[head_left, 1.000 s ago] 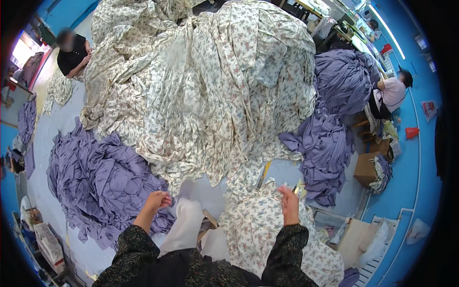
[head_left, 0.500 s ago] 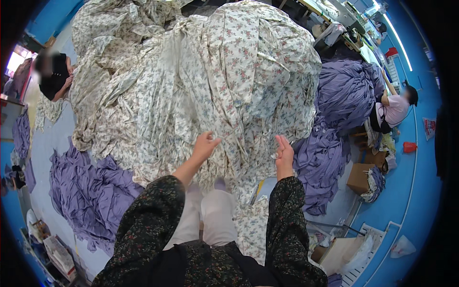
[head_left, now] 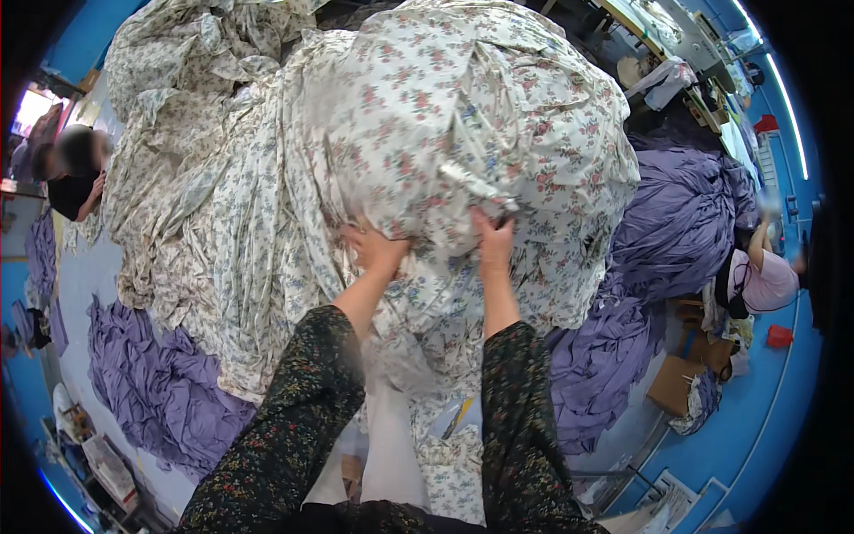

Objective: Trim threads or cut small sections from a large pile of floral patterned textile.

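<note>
A huge heap of cream fabric with red and blue flowers rises in front of me, and a loose bulge of it stands up between my hands. My left hand is pressed into its lower front, fingers apart and partly sunk in the folds, grasping the cloth. To its right, my right hand is closed on a fold of the same fabric, the thumb side upward and some fingers hidden. Blurred cloth hangs below my hands, in front of my legs.
Purple fabric piles lie at the left and right. One person is at the far left, another at the right. A cardboard box stands at the right. A worktable is at the back right.
My hands, empty half a second ago, have reached forward and taken hold of the floral fabric. The cloth in front has bulged upward. My view and legs have shifted.
</note>
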The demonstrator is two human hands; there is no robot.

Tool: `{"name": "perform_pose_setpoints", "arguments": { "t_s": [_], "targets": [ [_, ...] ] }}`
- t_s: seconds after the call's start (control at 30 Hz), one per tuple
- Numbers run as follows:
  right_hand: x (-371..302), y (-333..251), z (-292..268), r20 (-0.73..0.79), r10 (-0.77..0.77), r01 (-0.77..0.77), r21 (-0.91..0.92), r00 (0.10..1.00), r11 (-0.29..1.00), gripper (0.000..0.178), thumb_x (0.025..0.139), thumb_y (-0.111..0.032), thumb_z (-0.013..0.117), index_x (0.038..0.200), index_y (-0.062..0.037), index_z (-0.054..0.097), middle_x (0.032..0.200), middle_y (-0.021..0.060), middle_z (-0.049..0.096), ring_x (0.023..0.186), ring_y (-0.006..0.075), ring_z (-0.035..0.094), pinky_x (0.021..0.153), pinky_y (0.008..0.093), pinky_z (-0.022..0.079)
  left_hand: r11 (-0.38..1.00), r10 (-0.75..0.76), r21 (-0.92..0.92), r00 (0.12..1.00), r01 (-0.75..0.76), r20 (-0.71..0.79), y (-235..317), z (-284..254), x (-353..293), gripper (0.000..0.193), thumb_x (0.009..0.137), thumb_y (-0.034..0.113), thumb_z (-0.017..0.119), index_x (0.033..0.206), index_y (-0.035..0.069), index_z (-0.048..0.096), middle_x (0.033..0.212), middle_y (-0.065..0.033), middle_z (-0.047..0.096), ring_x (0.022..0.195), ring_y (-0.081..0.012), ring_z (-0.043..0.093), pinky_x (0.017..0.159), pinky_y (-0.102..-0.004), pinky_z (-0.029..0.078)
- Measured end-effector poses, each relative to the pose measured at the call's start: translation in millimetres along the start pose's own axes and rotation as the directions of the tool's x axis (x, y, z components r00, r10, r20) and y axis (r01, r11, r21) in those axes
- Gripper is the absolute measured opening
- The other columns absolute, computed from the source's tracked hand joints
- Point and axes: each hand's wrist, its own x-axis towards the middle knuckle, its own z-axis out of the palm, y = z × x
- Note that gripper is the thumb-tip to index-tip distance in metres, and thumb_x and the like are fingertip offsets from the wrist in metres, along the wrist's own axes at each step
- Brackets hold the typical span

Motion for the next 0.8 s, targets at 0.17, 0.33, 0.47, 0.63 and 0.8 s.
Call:
{"name": "perform_pose_setpoints", "arguments": {
  "t_s": [0.17, 0.33, 0.47, 0.63, 0.8],
  "targets": [
    [5, 7, 54, -0.005, 0.162, -0.16, -0.192, 0.987, 0.968, 0.046, 0.074, -0.005, 0.078, 0.116, -0.0036, 0.059, 0.109, 0.0014, 0.062, 0.093, 0.0109, 0.057, 0.078, 0.0266, 0.044, 0.889, 0.25, -0.367, 0.961, -0.275, -0.117, -45, 25, 89, 0.066, 0.071, 0.027, 0.073, 0.131, 0.006, 0.053, 0.126, -0.0303, 0.056, 0.11, -0.0397, 0.06, 0.09, -0.042, 0.048],
    [-58, 6, 56, 0.151, 0.091, -0.125, 0.237, 0.984, 0.963, 0.025, 0.072, 0.006, 0.073, 0.095, -0.0007, 0.068, 0.089, 0.0019, 0.069, 0.069, 0.0097, 0.06, 0.059, 0.0233, 0.044, 0.935, 0.255, -0.185, 0.935, -0.304, -0.245, -67, 17, 87, 0.042, 0.07, 0.017, 0.067, 0.106, -0.004, 0.064, 0.093, -0.0265, 0.068, 0.093, -0.0432, 0.065, 0.079, -0.0453, 0.051],
    [-155, 2, 41, 0.169, 0.167, -0.213, 0.312, 0.971, 0.926, 0.029, 0.071, 0.007, 0.072, 0.098, 0.0007, 0.068, 0.092, 0.0053, 0.07, 0.079, 0.0138, 0.066, 0.069, 0.0267, 0.051, 0.806, 0.512, -0.289, 0.853, -0.516, -0.096, -131, -30, 51, 0.033, 0.069, 0.01, 0.063, 0.099, -0.003, 0.066, 0.091, -0.0242, 0.069, 0.089, -0.0416, 0.066, 0.078, -0.0429, 0.052],
    [-320, -2, 5, 0.216, 0.453, -0.491, 0.183, 0.865, 0.852, 0.04, 0.067, 0.008, 0.074, 0.105, 0.0037, 0.061, 0.096, 0.01, 0.068, 0.087, 0.0187, 0.065, 0.081, 0.0329, 0.053, 0.834, 0.538, -0.159, 0.843, -0.528, 0.022, -231, -126, -66, 0.041, 0.065, 0.01, 0.066, 0.106, 0.002, 0.067, 0.096, -0.022, 0.069, 0.091, -0.0403, 0.066, 0.08, -0.0424, 0.052],
    [-535, 4, -66, 0.203, 0.401, -0.381, -0.13, 0.893, 0.915, 0.035, 0.071, 0.006, 0.073, 0.104, -0.0019, 0.067, 0.119, 0.007, 0.058, 0.112, 0.017, 0.053, 0.092, 0.0348, 0.047, 0.845, 0.509, -0.017, 0.795, -0.534, 0.329, -378, -188, -190, 0.047, 0.06, 0.016, 0.071, 0.106, 0.005, 0.065, 0.098, -0.0206, 0.067, 0.094, -0.042, 0.062, 0.086, -0.0454, 0.05]
  ]
}}
